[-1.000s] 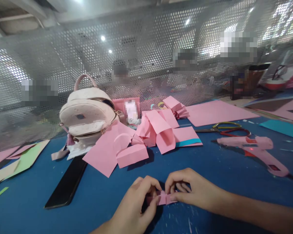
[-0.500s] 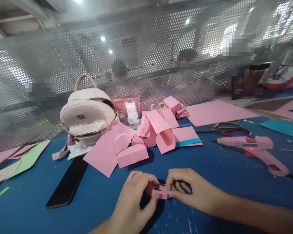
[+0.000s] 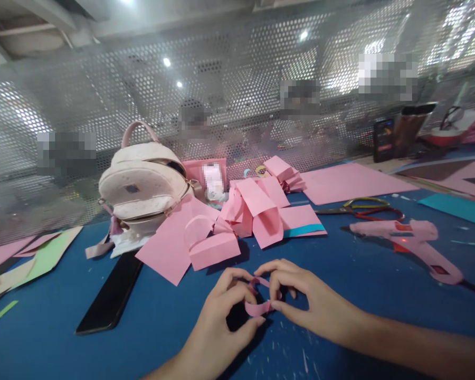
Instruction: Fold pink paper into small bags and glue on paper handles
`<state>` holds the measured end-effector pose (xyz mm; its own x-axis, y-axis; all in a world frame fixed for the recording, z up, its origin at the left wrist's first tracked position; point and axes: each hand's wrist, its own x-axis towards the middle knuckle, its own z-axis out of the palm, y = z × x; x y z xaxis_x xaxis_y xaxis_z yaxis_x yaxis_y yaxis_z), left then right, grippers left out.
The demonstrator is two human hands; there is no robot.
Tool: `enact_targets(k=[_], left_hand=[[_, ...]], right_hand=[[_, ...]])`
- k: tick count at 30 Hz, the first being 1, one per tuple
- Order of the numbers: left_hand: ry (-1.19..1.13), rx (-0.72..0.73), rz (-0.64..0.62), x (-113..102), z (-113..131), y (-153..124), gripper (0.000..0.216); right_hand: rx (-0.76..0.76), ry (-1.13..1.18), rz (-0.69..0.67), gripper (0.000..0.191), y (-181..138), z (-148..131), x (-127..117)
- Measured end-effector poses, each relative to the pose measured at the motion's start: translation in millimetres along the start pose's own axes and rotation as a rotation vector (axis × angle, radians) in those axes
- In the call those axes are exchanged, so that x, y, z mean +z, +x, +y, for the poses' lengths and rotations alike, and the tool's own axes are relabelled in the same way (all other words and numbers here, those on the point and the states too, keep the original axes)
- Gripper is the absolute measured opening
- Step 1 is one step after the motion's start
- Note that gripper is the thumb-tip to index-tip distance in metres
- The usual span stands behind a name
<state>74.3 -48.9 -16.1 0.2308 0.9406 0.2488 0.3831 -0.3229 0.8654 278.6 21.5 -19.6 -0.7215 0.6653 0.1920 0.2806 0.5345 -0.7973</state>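
Observation:
Both my hands meet low in the middle of the blue table [image 3: 340, 264], pinching a small pink paper strip [image 3: 258, 307] that curls into an open loop between them. My left hand [image 3: 225, 311] holds the strip's left side with thumb and fingertips. My right hand [image 3: 301, 301] pinches its right end, fingers curled. Just behind them lies a pile of folded pink paper pieces [image 3: 237, 221].
A pale pink backpack [image 3: 142, 184] stands at the back left, a black phone [image 3: 111, 295] lies before it. Scissors [image 3: 360, 208] and a pink glue gun [image 3: 411, 240] lie to the right. A large pink sheet [image 3: 352, 182] and a perforated metal screen [image 3: 142, 95] lie behind.
The folded pink strip has opened into a curved loop. Both hands have shifted slightly up and away from me, still pinching it.

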Motion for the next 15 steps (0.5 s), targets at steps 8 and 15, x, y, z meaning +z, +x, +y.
enact_targets(k=[8,15], left_hand=[[-0.079,0.062,-0.011,4.1,5.3,-0.2,0.015],[-0.173,-0.045,0.017,7.6,-1.9,-5.2,0.040]], right_hand=[[-0.047,-0.017,0.020,0.009,-1.5,-1.0,0.0],[0.011,-0.025,0.012,0.010,-1.2,-1.6,2.9]])
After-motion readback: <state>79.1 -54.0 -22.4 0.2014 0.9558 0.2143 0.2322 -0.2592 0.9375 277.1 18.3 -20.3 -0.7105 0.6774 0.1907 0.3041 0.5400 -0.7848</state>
